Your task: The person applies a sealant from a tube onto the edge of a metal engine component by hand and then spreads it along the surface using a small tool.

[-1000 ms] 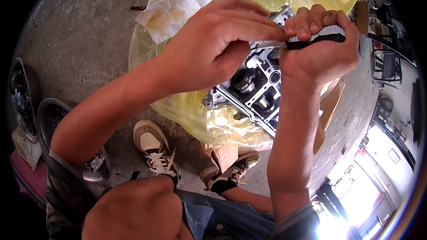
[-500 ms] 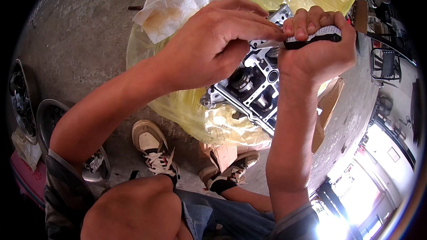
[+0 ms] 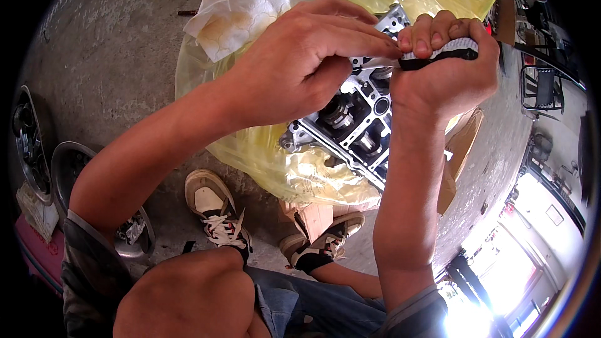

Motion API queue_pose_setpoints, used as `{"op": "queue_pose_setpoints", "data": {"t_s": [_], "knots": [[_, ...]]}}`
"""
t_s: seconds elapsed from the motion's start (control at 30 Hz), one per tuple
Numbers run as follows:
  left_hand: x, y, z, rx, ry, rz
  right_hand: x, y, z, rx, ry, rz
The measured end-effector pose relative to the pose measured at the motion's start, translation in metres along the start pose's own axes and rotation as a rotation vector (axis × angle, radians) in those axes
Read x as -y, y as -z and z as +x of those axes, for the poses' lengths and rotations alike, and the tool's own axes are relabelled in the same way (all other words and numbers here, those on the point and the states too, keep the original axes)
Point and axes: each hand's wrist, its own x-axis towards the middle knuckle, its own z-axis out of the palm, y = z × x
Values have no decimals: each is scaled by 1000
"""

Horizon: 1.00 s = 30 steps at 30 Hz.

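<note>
My right hand [image 3: 447, 69] is wrapped tightly round a black-and-white sealant tube [image 3: 460, 49], its fingers curled over the top. From the left, my left hand [image 3: 313, 56] reaches across with its fingers together, the fingertips against the tube's left end. Whatever lies between those fingertips is hidden. Below both hands is a bare metal engine block [image 3: 341, 112] with open bores and a flat machined rim. My hands and right forearm cover part of it. Beneath the block spreads a yellow plastic bag [image 3: 250, 156].
A stained white cloth [image 3: 235, 15] with a black streak of paste lies at the far side. Cardboard [image 3: 463, 144] shows under the bag. Metal trays of parts [image 3: 32, 144] stand on the concrete floor at the left. A folding chair [image 3: 542, 87] is at the far right.
The engine block, bag and cloth appear shifted very slightly to the left in the view. Both hands keep the same hold on the tube.
</note>
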Motion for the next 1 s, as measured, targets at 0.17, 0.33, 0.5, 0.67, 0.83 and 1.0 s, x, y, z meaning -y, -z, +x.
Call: {"op": "queue_pose_setpoints", "data": {"t_s": [0.17, 0.33, 0.5, 0.67, 0.83, 1.0], "knots": [[0, -1, 1, -7, -5, 3, -1, 1, 1, -10, 18, -15], [0, -4, 3, -1, -5, -4, 0, 2, 2, -6, 5, 7], [2, 0, 2, -19, -13, -8, -2, -3, 3, 16, 39, -38], [2, -2, 4, -8, -8, -18, -4, 2, 6, 19, 33, -17], [4, -1, 7, -8, -6, -19, -3, -1, 8, 23, 53, -21], [4, 2, 6, -15, 5, 4, -4, -4, 9, 13, 45, -38]]}}
